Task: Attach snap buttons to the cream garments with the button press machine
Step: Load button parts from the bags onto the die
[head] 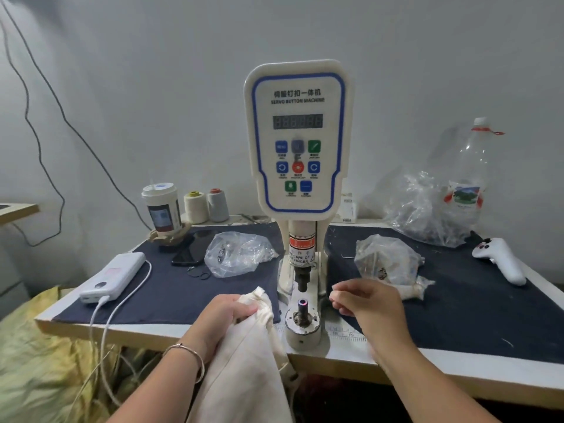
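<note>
Your left hand (227,312) is clamped on the cream garment (244,361), just left of the press (300,141). Your right hand (363,303) pinches loosely; contents unclear. Spread one layer flat over the lower die (303,303), fingers clear of the punch.

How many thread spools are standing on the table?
2: a cream thread spool and a grey thread spool, side by side at the table's back edge, left of the button machine. Others may be hidden.

Left hand (227,312) clutches cream garment (244,361) beside the button press machine (300,184)
</note>
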A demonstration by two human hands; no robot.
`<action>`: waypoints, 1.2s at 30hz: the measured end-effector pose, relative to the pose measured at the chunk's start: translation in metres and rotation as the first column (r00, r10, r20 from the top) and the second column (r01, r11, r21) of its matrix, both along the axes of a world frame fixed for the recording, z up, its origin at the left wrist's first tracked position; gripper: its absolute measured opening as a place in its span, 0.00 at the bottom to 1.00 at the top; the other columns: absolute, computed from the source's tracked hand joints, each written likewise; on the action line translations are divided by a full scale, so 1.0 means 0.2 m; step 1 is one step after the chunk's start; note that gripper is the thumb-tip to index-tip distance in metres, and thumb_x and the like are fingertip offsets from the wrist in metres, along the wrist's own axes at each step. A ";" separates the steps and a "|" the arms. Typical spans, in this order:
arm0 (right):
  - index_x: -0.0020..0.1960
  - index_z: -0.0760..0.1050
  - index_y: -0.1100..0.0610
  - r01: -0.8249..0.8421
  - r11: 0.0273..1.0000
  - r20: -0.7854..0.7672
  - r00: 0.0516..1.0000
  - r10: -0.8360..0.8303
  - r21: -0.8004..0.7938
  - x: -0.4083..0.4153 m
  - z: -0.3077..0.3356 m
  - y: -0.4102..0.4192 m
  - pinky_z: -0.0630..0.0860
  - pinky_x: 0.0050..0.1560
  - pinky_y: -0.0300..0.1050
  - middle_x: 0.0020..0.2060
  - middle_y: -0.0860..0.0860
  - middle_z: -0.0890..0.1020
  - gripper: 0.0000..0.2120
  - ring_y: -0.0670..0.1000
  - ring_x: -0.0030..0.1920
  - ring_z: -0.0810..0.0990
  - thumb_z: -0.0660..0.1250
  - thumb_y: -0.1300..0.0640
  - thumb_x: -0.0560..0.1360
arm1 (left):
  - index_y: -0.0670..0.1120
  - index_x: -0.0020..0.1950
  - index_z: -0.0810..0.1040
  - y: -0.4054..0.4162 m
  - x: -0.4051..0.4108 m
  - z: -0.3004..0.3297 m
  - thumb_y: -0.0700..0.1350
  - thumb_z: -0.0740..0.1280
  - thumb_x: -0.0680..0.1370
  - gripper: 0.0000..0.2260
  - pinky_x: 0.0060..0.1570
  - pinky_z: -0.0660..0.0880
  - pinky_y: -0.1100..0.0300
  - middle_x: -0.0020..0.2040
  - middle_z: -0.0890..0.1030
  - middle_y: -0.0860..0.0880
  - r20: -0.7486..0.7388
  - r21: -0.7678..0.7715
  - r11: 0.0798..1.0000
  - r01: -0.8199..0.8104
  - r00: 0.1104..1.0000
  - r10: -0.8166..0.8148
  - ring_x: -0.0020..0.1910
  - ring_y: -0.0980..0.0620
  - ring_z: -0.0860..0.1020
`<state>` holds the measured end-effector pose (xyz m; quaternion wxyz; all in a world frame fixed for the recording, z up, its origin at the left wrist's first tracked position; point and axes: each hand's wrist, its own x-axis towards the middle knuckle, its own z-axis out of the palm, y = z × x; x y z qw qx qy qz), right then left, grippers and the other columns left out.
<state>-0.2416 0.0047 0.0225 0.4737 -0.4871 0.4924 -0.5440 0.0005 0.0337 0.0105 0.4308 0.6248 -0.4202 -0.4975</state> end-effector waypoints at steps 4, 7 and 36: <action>0.38 0.84 0.63 -0.112 0.992 0.047 0.993 0.109 0.060 0.07 0.04 0.05 0.79 0.34 0.36 0.31 0.59 0.84 0.06 0.48 0.30 0.82 0.73 0.72 0.68 | 0.44 0.30 0.82 0.00 0.00 0.00 0.34 0.68 0.76 0.16 0.35 0.71 0.58 0.31 0.79 0.45 -0.013 0.008 1.000 -0.016 1.000 0.016 0.28 0.50 0.77; 0.37 0.84 0.61 -0.161 0.982 0.054 0.986 0.156 0.098 0.10 0.06 0.06 0.80 0.36 0.36 0.33 0.60 0.84 0.08 0.49 0.31 0.82 0.73 0.72 0.69 | 0.44 0.30 0.83 0.00 0.00 0.00 0.34 0.68 0.76 0.15 0.35 0.73 0.59 0.32 0.80 0.44 -0.011 0.009 1.000 -0.016 1.000 0.016 0.29 0.50 0.78; 0.55 0.77 0.67 -0.406 0.834 0.469 0.858 0.208 0.373 0.09 0.13 0.01 0.78 0.25 0.37 0.43 0.65 0.85 0.16 0.54 0.36 0.86 0.56 0.75 0.72 | 0.47 0.23 0.78 -0.01 0.01 -0.02 0.34 0.67 0.76 0.22 0.28 0.71 0.63 0.26 0.76 0.49 0.002 -0.004 1.000 0.003 1.000 -0.003 0.24 0.54 0.74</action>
